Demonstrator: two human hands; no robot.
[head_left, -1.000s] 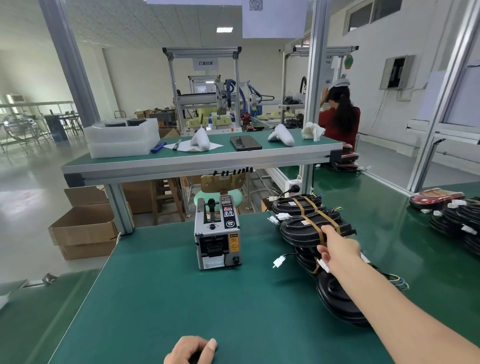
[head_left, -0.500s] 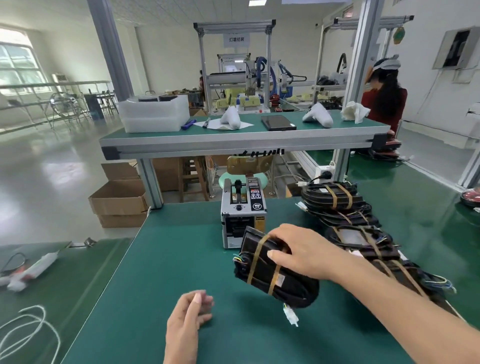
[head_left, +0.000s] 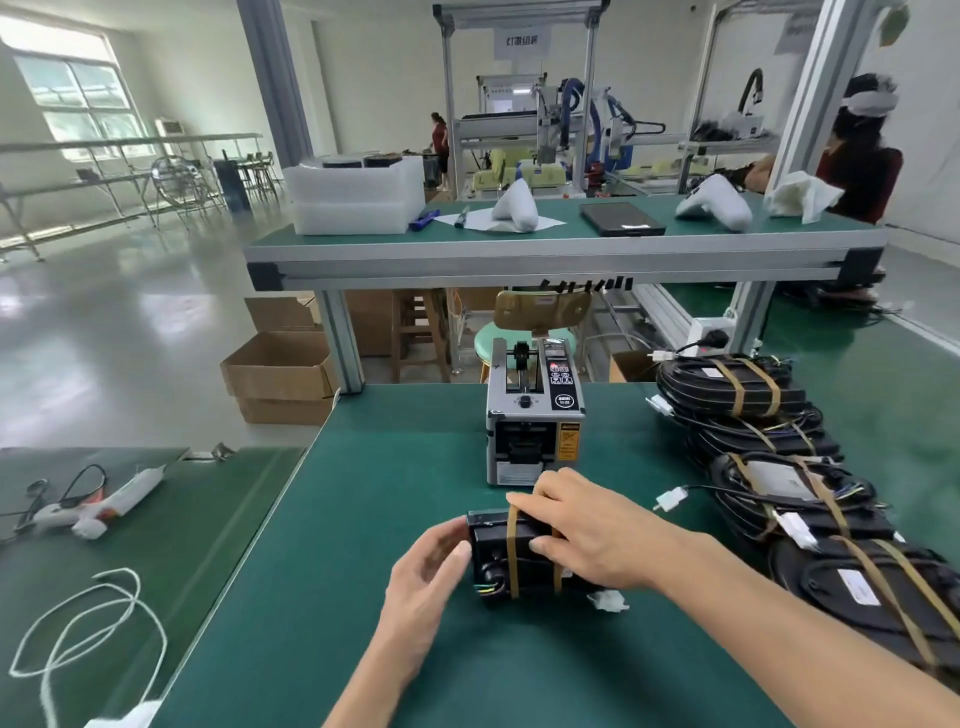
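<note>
A black bundled part (head_left: 501, 558) wrapped in coiled cable and tan bands lies on the green bench mat (head_left: 363, 519), just in front of the tape dispenser (head_left: 532, 415). My right hand (head_left: 587, 525) lies over its top and right side, fingers curled round it. My left hand (head_left: 428, 574) holds its left end, thumb and fingers against the side. A white connector (head_left: 605, 601) sticks out under my right wrist.
Several more banded black bundles (head_left: 753, 400) are stacked along the right of the mat, one with a loose white plug (head_left: 670, 500). A lower bench at left carries a white tool (head_left: 104, 506) and a white cord (head_left: 88, 623). A raised shelf (head_left: 519, 249) spans the back.
My right hand brought the bundle down from the air onto the mat in front of the dispenser. My left hand rose from the mat and took hold of its left end.
</note>
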